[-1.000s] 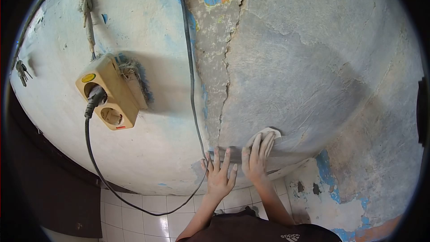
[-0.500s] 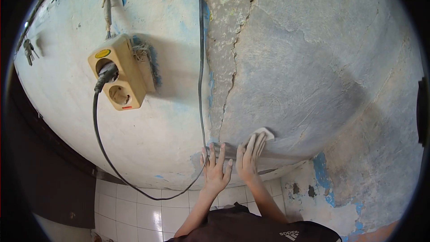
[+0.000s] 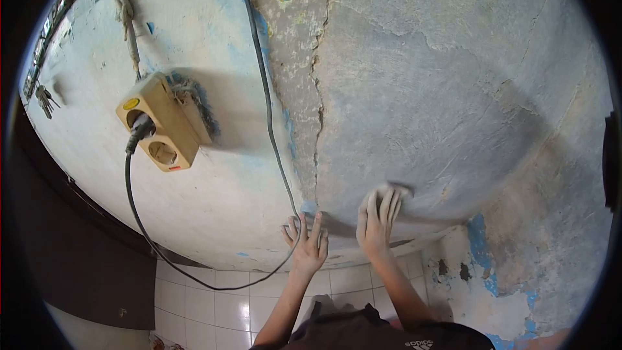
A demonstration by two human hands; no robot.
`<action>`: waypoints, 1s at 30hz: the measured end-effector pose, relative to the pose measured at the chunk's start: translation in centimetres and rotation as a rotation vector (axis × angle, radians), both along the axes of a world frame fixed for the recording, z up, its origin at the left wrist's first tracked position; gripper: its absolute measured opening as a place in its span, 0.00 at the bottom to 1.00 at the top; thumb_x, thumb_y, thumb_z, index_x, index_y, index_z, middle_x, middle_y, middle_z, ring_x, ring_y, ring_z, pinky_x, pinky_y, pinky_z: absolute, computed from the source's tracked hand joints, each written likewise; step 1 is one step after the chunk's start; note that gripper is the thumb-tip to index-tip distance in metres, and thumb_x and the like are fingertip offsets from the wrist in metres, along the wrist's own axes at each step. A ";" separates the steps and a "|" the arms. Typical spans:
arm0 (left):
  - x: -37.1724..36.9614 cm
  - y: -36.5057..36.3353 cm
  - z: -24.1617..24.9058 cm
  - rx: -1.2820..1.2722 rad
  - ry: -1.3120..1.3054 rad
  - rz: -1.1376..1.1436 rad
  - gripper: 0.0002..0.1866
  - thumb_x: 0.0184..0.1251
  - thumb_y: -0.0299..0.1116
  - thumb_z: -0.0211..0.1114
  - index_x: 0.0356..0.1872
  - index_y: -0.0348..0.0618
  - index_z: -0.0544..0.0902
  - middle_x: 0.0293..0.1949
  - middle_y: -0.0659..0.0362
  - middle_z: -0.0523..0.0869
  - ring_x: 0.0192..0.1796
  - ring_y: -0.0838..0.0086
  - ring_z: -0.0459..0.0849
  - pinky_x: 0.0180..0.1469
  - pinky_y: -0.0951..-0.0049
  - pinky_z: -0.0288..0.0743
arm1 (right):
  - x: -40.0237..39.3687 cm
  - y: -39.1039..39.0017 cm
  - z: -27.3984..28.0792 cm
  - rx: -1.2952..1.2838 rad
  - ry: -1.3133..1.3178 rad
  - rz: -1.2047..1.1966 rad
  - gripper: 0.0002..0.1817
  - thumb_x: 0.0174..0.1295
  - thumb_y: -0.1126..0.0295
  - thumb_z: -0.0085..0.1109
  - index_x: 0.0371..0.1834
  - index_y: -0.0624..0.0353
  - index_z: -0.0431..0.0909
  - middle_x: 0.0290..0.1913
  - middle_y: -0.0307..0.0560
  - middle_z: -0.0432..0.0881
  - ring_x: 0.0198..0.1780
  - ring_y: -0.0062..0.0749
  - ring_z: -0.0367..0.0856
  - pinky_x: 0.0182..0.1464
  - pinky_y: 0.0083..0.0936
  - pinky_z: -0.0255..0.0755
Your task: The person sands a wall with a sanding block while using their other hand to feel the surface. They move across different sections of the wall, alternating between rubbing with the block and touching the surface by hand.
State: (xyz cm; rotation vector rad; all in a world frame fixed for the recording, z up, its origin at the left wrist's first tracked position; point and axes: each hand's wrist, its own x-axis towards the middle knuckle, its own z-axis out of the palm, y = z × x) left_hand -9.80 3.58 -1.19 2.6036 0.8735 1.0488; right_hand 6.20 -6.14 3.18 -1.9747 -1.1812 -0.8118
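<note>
Head view: low on the wall (image 3: 414,123).
My right hand (image 3: 376,223), fingers together, covers a blurred pale piece (image 3: 405,189), grip unclear; my left hand (image 3: 308,246) spreads open by the dark cable (image 3: 267,107).

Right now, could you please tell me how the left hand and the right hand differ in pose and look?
The left hand has its fingers spread, while the right hand has its fingers closer together. The dark cable runs by the left hand's fingers; the right hand is away from it, its fingertips at a small, blurred piece. Both are bare, fingers pointing up the wall.
</note>
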 end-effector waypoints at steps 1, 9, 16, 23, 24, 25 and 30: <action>-0.1 0.2 -0.1 -0.014 0.011 -0.010 0.30 0.72 0.44 0.55 0.74 0.56 0.65 0.72 0.35 0.61 0.75 0.31 0.50 0.71 0.30 0.32 | -0.6 -0.7 -2.1 -0.072 0.085 -0.007 0.29 0.74 0.61 0.41 0.73 0.67 0.61 0.77 0.76 0.41 0.77 0.76 0.35 0.73 0.66 0.33; -1.3 0.5 0.5 -0.053 0.006 -0.131 0.30 0.72 0.46 0.54 0.74 0.56 0.66 0.72 0.32 0.59 0.75 0.32 0.49 0.72 0.32 0.32 | 2.4 -0.5 8.9 0.267 0.113 -0.080 0.31 0.75 0.61 0.40 0.75 0.71 0.55 0.78 0.74 0.41 0.78 0.71 0.35 0.75 0.59 0.32; -4.9 5.7 -1.4 0.046 0.145 -0.411 0.30 0.72 0.45 0.51 0.74 0.54 0.66 0.73 0.36 0.59 0.73 0.38 0.56 0.72 0.40 0.46 | -7.0 6.5 -2.4 0.280 0.213 -0.063 0.31 0.73 0.65 0.39 0.68 0.85 0.54 0.73 0.81 0.47 0.75 0.82 0.37 0.74 0.63 0.35; -6.3 7.4 0.2 0.183 0.222 -0.549 0.30 0.68 0.47 0.59 0.72 0.59 0.70 0.74 0.43 0.62 0.71 0.39 0.62 0.67 0.41 0.60 | -8.6 7.4 -6.6 0.238 0.286 -0.197 0.26 0.73 0.71 0.38 0.67 0.83 0.57 0.72 0.80 0.51 0.74 0.78 0.45 0.75 0.56 0.43; -6.5 7.3 0.6 0.184 0.196 -0.602 0.31 0.68 0.46 0.59 0.72 0.55 0.69 0.74 0.39 0.58 0.71 0.35 0.61 0.68 0.39 0.56 | -7.8 7.2 -5.1 0.410 0.407 -0.256 0.26 0.74 0.70 0.38 0.68 0.81 0.57 0.73 0.79 0.51 0.75 0.75 0.46 0.76 0.51 0.44; -6.4 7.4 1.0 0.203 0.216 -0.634 0.31 0.68 0.46 0.59 0.72 0.55 0.69 0.74 0.39 0.58 0.71 0.35 0.61 0.68 0.39 0.56 | -7.1 6.5 -3.3 0.498 0.458 -0.263 0.26 0.74 0.70 0.38 0.69 0.79 0.56 0.74 0.78 0.50 0.76 0.70 0.47 0.76 0.47 0.45; -4.5 8.3 2.4 0.105 0.183 -0.953 0.31 0.68 0.45 0.59 0.72 0.50 0.69 0.74 0.33 0.54 0.72 0.29 0.53 0.69 0.34 0.51 | -10.6 9.0 -13.9 0.321 0.432 -0.394 0.31 0.73 0.67 0.45 0.75 0.69 0.52 0.77 0.69 0.49 0.76 0.61 0.51 0.76 0.39 0.45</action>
